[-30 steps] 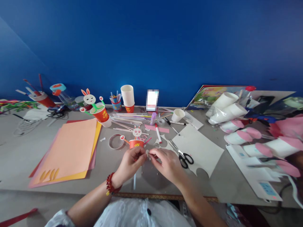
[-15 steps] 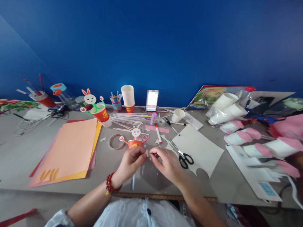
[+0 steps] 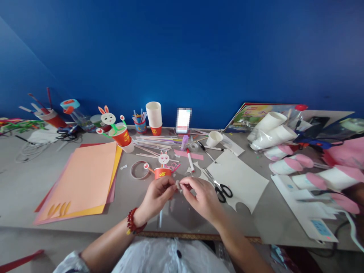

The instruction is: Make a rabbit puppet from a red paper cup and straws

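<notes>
Head view, left hand (image 3: 157, 193): thumb and forefinger pinched on a small pale piece (image 3: 178, 184).
Head view, right hand (image 3: 201, 195): fingertips pinched together at its opposite edge.
Small pale piece: between both hands, near the red rabbit cup (image 3: 163, 173), over the grey table (image 3: 125, 191).
Scissors (image 3: 217, 186): near the right hand, partly on white paper (image 3: 241, 178).

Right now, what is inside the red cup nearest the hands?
A rabbit face, orange strip and pink strip rise from the red cup, which hides whatever is lower inside.
</notes>
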### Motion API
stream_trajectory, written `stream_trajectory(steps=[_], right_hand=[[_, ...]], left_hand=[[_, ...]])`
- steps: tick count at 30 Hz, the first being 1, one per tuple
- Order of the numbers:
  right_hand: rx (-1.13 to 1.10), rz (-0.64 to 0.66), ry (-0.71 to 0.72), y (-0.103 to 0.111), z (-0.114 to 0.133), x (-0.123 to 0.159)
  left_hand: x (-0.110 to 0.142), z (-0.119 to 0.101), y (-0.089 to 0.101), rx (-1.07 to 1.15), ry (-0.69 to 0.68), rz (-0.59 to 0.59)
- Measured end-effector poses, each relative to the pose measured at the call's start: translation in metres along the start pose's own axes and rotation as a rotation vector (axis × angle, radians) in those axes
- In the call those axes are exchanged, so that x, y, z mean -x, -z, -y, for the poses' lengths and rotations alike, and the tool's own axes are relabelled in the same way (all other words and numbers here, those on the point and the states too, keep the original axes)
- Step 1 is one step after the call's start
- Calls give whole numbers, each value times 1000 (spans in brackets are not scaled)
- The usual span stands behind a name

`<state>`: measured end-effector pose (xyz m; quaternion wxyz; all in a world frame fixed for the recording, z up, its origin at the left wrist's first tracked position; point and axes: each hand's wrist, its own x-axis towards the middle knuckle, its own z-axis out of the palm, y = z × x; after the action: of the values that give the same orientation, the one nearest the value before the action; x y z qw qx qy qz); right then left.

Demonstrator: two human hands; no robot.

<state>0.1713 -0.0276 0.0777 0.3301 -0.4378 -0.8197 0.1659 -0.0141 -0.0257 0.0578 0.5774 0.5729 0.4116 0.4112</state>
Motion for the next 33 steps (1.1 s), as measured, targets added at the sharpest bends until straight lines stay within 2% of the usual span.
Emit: stream_trajectory(steps=[4,9,19,33], right_hand=[[15,-31,22,-1,0,0],[24,4,49,1,-2,2],[45,13,66,8,1,-1],[108,-5,81,3,0,0]], left_hand=[[1,3,2,-96,-27,-19],[3,5,2,-106,-26,-6],[4,-2,1,-289,-107,-48],[3,-5,-2,-262,-97,-43]])
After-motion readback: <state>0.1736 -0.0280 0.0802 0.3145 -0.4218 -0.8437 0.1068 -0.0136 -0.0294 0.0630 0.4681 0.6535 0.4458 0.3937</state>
